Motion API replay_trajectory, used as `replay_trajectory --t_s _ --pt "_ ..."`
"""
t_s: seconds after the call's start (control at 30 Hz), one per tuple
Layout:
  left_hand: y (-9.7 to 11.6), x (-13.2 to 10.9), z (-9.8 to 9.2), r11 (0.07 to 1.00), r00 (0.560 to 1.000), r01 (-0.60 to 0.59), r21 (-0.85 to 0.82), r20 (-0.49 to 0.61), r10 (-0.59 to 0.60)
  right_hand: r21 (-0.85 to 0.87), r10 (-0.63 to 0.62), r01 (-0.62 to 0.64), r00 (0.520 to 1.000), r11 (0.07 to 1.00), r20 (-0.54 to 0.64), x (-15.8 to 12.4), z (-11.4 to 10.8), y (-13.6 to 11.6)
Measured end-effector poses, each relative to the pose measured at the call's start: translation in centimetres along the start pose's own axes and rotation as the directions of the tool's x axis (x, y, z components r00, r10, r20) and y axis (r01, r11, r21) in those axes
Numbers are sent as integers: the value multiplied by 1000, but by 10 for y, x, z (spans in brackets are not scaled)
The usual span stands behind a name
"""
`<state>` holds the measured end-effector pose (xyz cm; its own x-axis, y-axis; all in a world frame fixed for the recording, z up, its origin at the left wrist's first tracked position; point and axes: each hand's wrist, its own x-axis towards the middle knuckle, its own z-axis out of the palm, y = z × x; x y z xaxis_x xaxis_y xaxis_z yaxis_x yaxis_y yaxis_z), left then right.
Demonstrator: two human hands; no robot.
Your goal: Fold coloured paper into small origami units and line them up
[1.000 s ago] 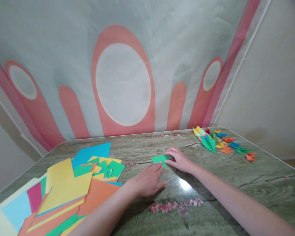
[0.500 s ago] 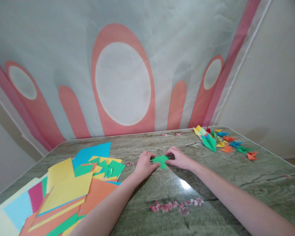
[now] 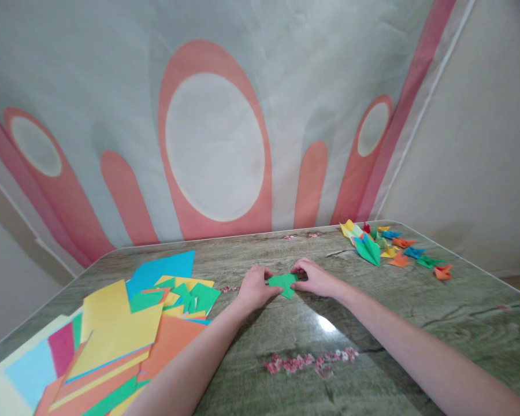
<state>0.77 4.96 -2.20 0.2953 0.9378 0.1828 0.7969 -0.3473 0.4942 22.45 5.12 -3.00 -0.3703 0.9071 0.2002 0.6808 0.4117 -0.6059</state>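
A small folded piece of green paper point(image 3: 285, 283) lies near the middle of the table, one point facing me. Its left side is pinched between the thumb and fingers of my left hand point(image 3: 257, 288). From the other side my right hand point(image 3: 312, 279) grips the right edge, thumb below and fingers above. Both hands are closed on the paper, close to the tabletop. Parts of the paper's side edges are hidden under my fingertips.
Loose coloured sheets point(image 3: 117, 329) and cut scraps point(image 3: 182, 293) are heaped on the left of the wood-patterned table point(image 3: 355, 381). At the back right stand several small folded paper figures point(image 3: 416, 253) and a green paper plane point(image 3: 367, 249). A printed backdrop point(image 3: 216, 144) rises behind.
Both hands keep their grip on the green paper, which looks the same. The view has shifted very slightly.
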Motion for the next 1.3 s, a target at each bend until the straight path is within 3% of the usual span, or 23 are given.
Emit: replay_trajectory --t_s 0.53,0.9,1.03,1.3 --pt "0 -1 -1 997 998 -58 -41 23 59 97 -8 12 999 995 -39 -4 3 0" --pt "-1 -4 4 994 993 -103 -41 -54 101 150 -10 19 998 989 -54 -7 6 0" --pt "-1 -5 4 992 991 -111 -64 -78 106 84 -67 68 998 994 -13 -7 2 -4" --pt "5 -6 -4 971 973 -230 -68 -26 229 -28 -132 135 988 990 77 -7 -4 -7"
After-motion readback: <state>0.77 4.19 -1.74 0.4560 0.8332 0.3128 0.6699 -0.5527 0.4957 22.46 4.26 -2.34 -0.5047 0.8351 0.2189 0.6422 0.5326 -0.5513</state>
